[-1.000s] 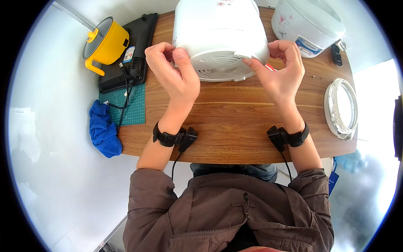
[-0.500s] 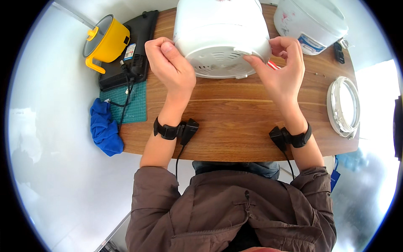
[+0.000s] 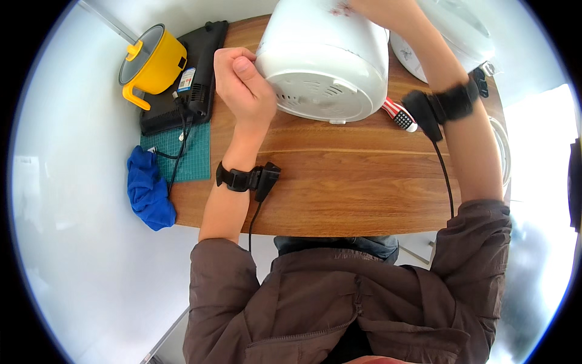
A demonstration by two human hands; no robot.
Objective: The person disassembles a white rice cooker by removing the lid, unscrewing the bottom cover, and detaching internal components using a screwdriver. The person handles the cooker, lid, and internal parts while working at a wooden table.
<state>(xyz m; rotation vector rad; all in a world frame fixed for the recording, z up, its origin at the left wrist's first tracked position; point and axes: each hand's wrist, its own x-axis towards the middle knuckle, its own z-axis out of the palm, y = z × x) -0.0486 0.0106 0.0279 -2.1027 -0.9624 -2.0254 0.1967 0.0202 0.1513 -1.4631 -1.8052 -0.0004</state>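
A white rice cooker body with a small flower print is tipped at the far edge of the table, its vented underside facing me. My left hand is closed at its left side, with the fingertips hidden against the wall of the cooker. Across the upper right reaches my right arm. My right hand is at the upper part of the cooker, its fingers cut off by the top of the picture. Right of the base lies a small striped object in red and white, with a black dotted end.
A yellow pot sits on a black flat appliance at the left. Near it are a green cutting mat, a black cable and a blue cloth. A white housing and a pale ring are at the right.
My right hand has moved up from the cooker's lower right edge toward its top. The cooker has tilted and shifted slightly, uncovering more of the striped object. My left hand stays at its side.
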